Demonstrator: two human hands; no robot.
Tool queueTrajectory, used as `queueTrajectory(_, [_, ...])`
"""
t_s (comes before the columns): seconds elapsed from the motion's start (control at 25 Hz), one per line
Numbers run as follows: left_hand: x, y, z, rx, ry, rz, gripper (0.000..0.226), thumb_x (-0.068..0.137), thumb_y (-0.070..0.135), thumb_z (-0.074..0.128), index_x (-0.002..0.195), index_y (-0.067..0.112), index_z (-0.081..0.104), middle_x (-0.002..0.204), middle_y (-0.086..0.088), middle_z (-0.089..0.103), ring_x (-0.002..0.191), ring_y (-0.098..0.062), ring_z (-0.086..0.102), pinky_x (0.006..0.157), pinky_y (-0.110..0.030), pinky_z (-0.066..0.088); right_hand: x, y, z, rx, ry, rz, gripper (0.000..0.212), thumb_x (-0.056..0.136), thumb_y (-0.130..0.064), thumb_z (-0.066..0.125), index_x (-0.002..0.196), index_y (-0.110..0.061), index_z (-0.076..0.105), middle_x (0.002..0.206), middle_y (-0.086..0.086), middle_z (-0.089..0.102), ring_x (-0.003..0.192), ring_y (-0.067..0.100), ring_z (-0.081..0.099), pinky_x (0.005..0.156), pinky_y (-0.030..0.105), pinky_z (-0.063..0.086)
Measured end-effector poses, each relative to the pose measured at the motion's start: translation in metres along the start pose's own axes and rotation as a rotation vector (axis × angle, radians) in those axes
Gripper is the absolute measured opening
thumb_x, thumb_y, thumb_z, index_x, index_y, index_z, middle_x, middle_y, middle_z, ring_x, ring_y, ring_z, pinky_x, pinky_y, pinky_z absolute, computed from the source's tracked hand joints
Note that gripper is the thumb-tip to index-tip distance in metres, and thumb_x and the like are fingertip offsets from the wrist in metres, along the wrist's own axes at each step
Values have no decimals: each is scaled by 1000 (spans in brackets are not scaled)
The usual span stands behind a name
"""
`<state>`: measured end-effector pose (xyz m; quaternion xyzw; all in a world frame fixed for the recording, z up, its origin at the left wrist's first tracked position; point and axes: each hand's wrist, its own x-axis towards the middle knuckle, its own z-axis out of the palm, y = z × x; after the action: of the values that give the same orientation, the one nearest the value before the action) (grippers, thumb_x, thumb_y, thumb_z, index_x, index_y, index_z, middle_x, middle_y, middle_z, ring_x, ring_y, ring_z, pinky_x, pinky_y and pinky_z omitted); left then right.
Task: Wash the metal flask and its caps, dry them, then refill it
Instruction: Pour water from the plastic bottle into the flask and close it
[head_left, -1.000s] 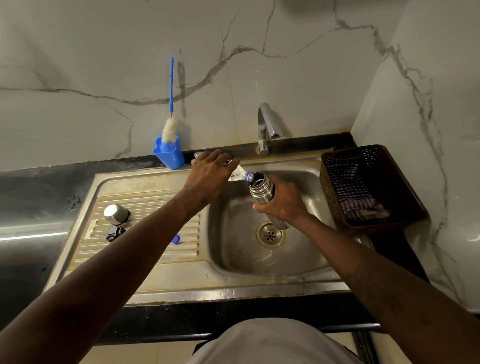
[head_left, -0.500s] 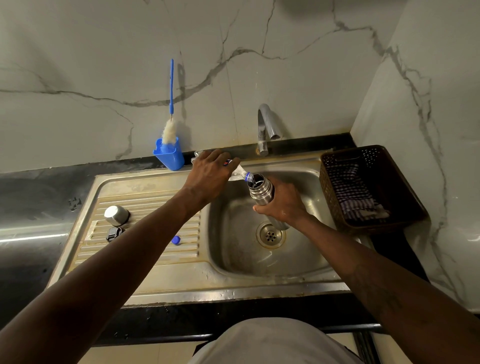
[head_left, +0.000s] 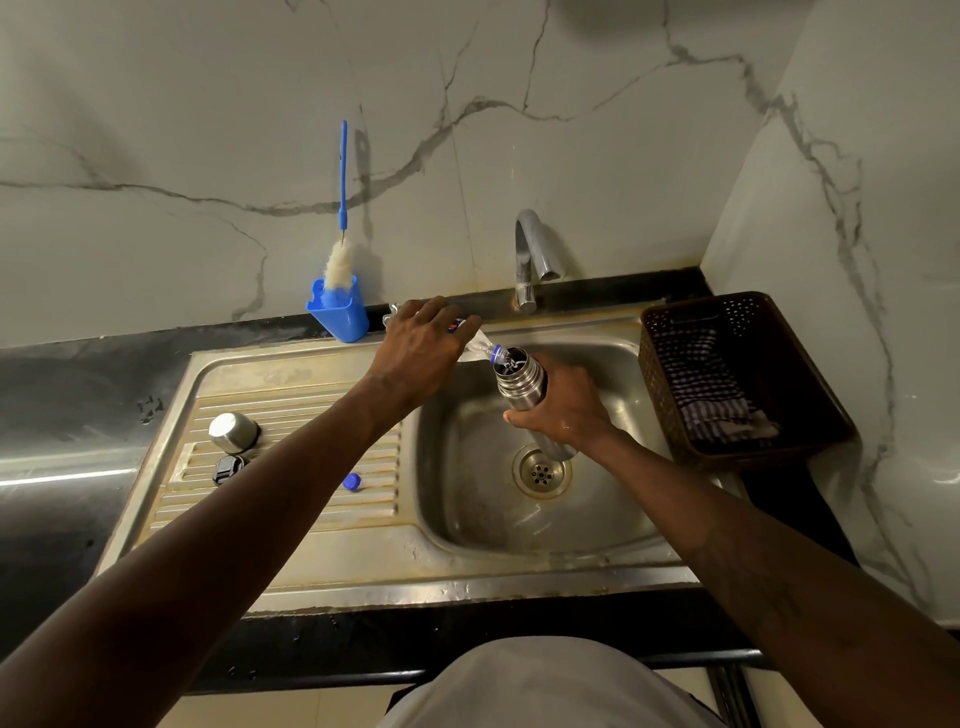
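My right hand (head_left: 566, 405) grips the metal flask (head_left: 522, 384) around its body, tilted over the sink basin (head_left: 467, 499). My left hand (head_left: 421, 345) holds a clear plastic water bottle (head_left: 480, 351) tipped down, its blue-ringed neck at the flask's open mouth, with water inside the mouth. The bottle's body is mostly hidden under my hand. On the ribbed drainboard (head_left: 291, 514) stand the steel cup cap (head_left: 232, 432) and the black stopper cap (head_left: 228, 468). A small blue bottle cap (head_left: 352, 481) lies nearer the basin.
A chrome tap (head_left: 532, 254) stands behind the basin. A blue holder with a bottle brush (head_left: 338, 306) sits against the marble wall. At the right, a dark plastic basket (head_left: 779, 457) holds a checked cloth (head_left: 706, 389). Black countertop (head_left: 62, 395) surrounds the sink.
The bottle and flask stay together over the basin, with hardly any shift. Both hands keep their hold.
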<state>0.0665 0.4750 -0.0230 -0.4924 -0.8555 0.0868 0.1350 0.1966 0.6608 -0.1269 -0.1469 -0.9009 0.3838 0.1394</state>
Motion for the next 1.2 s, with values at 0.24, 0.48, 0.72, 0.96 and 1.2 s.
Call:
queueTrajectory(0.24, [1, -1, 0, 13, 22, 12, 66, 76, 12, 89, 137, 12, 63, 134, -18, 65, 122, -39, 62, 93, -51, 53, 1, 3, 3, -6, -14, 16, 70, 52, -59, 86, 114, -34, 64, 99, -15, 75, 85, 2, 69, 79, 33, 61])
queueTrajectory(0.48, [3, 0, 0, 57, 11, 19, 67, 79, 14, 87, 140, 14, 60, 137, -18, 63, 125, -38, 59, 97, -51, 50, 1, 3, 2, 2, -12, 18, 70, 52, -57, 88, 114, -33, 65, 100, -13, 75, 85, 2, 68, 80, 31, 61])
queueTrajectory(0.72, [2, 0, -2, 73, 31, 36, 66, 75, 11, 89, 137, 12, 64, 132, -19, 66, 122, -39, 62, 96, -50, 51, 1, 2, 2, 23, -13, 11, 69, 53, -54, 90, 113, -32, 66, 100, -14, 75, 86, 1, 68, 81, 29, 60])
queueTrajectory(0.96, [1, 0, -5, 94, 35, 42, 68, 73, 12, 91, 136, 13, 64, 132, -18, 67, 121, -38, 62, 95, -50, 51, 1, 3, 4, 17, -19, 12, 71, 52, -58, 88, 115, -33, 64, 99, -16, 74, 85, 0, 68, 81, 31, 61])
queueTrajectory(1.2, [1, 0, -6, 107, 58, 48, 66, 74, 11, 90, 135, 11, 65, 129, -18, 68, 119, -38, 63, 93, -51, 51, 1, 4, 6, 16, -19, 16, 76, 51, -59, 87, 118, -34, 62, 100, -16, 74, 86, 1, 68, 81, 31, 61])
